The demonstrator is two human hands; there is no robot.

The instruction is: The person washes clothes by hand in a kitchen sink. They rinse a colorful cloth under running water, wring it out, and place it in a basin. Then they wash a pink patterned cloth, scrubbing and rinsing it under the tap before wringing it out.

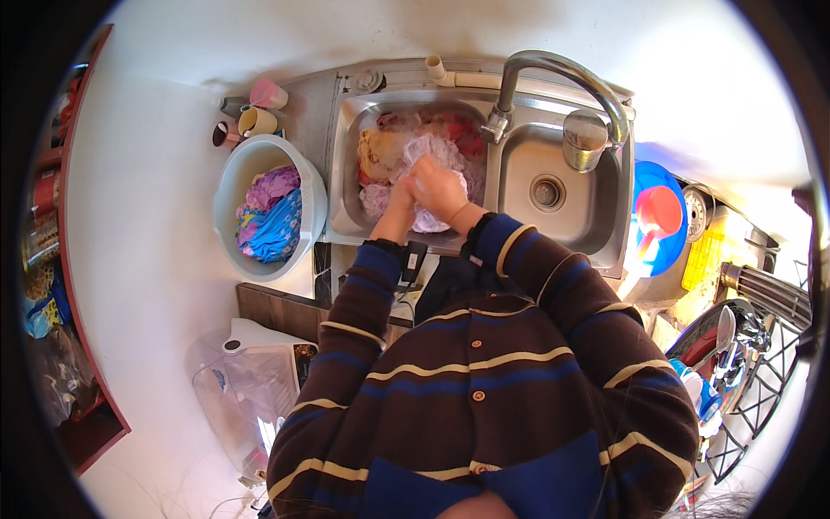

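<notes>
My left hand [408, 192] and my right hand [438, 189] press together over the left basin of a steel double sink [345, 156]. Both are closed around a pale pink patterned cloth [436, 152], which bunches out above and below them. The fingers are partly hidden by the hands themselves. Around them in cloudy water lie a yellow-orange cloth [379, 152] and a red cloth [463, 133]. The curved faucet [545, 60] rises between the basins, its spout over the right one. A metal cup [585, 143] is by the spout end.
Left of the sink stands a pale plastic tub [227, 214] holding a blue floral cloth [275, 227] and a purple cloth [275, 188]. Several cups [257, 121] stand behind it. To the right are a blue basin [674, 240], a red dipper [658, 211] and a yellow basket [703, 259].
</notes>
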